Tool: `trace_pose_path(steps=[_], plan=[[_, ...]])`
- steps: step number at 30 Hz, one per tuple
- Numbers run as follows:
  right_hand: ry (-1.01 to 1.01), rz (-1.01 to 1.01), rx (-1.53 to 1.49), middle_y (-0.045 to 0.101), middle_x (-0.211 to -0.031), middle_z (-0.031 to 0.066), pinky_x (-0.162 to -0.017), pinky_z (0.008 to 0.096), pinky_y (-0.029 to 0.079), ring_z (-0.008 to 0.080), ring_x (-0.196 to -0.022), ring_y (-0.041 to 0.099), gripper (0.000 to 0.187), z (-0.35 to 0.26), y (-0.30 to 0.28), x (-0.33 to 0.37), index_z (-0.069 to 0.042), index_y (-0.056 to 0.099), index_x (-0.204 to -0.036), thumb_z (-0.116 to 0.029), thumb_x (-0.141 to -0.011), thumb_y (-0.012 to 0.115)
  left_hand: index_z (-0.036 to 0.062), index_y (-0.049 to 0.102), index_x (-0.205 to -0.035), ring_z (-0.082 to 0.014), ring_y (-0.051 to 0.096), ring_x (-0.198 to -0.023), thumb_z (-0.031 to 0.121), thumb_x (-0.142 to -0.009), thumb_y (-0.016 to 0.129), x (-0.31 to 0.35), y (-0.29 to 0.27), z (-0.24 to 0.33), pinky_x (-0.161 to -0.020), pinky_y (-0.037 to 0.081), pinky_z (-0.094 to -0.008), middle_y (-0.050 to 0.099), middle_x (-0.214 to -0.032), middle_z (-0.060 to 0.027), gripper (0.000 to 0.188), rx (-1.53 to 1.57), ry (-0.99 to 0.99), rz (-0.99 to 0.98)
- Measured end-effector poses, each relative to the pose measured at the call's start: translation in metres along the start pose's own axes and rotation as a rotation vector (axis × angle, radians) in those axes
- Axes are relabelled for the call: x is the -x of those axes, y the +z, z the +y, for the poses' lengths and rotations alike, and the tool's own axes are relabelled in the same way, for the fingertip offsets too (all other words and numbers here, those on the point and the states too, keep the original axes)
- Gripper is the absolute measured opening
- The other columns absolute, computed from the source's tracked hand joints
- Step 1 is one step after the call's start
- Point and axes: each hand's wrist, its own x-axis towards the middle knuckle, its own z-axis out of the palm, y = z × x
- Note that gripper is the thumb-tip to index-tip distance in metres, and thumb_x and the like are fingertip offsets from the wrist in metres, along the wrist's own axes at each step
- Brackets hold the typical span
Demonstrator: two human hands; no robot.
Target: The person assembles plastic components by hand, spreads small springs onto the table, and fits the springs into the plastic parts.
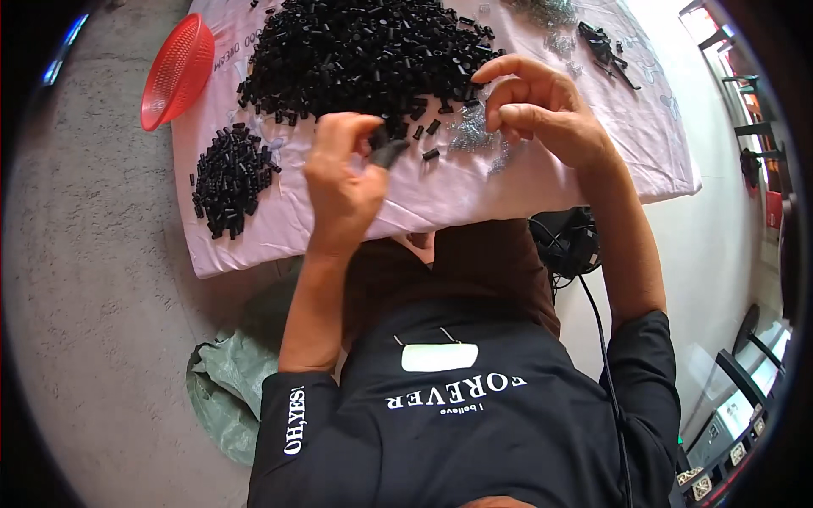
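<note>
My left hand (343, 182) hovers over the near part of the cloth-covered table, blurred by motion. Its fingers are curled, with something dark at the thumb and fingertips; whether it is a covering or a held piece, I cannot make out. My right hand (550, 114) is bent over a patch of small clear, shiny pieces (471, 131). Its thumb and middle finger come together while the index finger arches out; anything between them is too small to tell. A large heap of short black cylinders (364, 59) lies beyond both hands, and one loose black cylinder (431, 155) lies between them.
At the left sits a smaller black heap (227, 182) of cylinders, below a tilted red perforated basket (179, 72) at the table edge. More clear pieces (550, 13) and a dark cluster of parts (605, 51) lie at the far right. A black cable (597, 322) hangs beside me.
</note>
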Motion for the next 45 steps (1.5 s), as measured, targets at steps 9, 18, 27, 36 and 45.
trace_pose_path(steps=[9,18,27,36,45], plan=[[-0.079,0.109,-0.008,0.066,-0.086,0.0055,-0.061,0.0172,0.042,0.0059,-0.068,0.055,0.042,0.007,-0.002,-0.003,-0.004,0.058,-0.124,-0.025,-0.088,0.067,0.0030,0.066,-0.098,-0.0255,0.062,-0.085,-0.003,-0.071,0.069,0.057,-0.087,-0.077,-0.078,0.051,-0.0363,0.061,-0.092,-0.0090,0.028,-0.626,-0.344,0.263],[-0.140,0.093,-0.025,0.069,-0.086,0.0045,-0.064,0.0193,0.043,0.0058,-0.071,0.058,0.034,0.010,-0.005,-0.004,-0.006,0.064,-0.118,-0.025,-0.091,0.067,0.0035,0.067,-0.099,-0.0278,0.062,-0.092,-0.011,-0.067,0.056,0.049,-0.081,-0.067,-0.082,0.050,-0.0367,0.062,-0.095,-0.0096,0.036,-0.563,-0.240,0.305],[-0.071,0.097,0.054,0.069,-0.087,0.0045,-0.072,0.0237,0.052,0.0087,-0.077,0.063,0.027,0.006,0.002,-0.003,-0.002,0.067,-0.111,-0.015,-0.088,0.072,0.0033,0.066,-0.090,-0.0306,0.060,-0.086,-0.005,-0.069,0.065,0.021,0.001,-0.010,-0.076,0.048,-0.0402,0.061,-0.090,-0.0105,0.022,-0.113,-0.105,-0.100],[-0.037,0.072,0.116,0.068,-0.090,0.0040,-0.080,0.0246,0.054,0.0088,-0.085,0.065,0.026,0.007,0.009,-0.002,-0.002,0.067,-0.107,-0.003,-0.083,0.075,0.0023,0.063,-0.091,-0.0284,0.060,-0.082,-0.007,-0.071,0.065,0.020,0.011,-0.002,-0.076,0.047,-0.0386,0.061,-0.088,-0.0092,0.022,-0.121,-0.086,-0.105],[-0.027,-0.031,0.170,0.068,-0.089,0.0038,-0.081,0.0242,0.053,0.0092,-0.087,0.065,0.025,0.004,0.014,-0.002,-0.002,0.068,-0.104,0.002,-0.081,0.075,0.0010,0.063,-0.092,-0.0241,0.064,-0.076,-0.012,-0.074,0.067,0.008,0.019,0.015,-0.068,0.051,-0.0330,0.064,-0.084,-0.0103,0.023,0.136,-0.083,-0.006]])
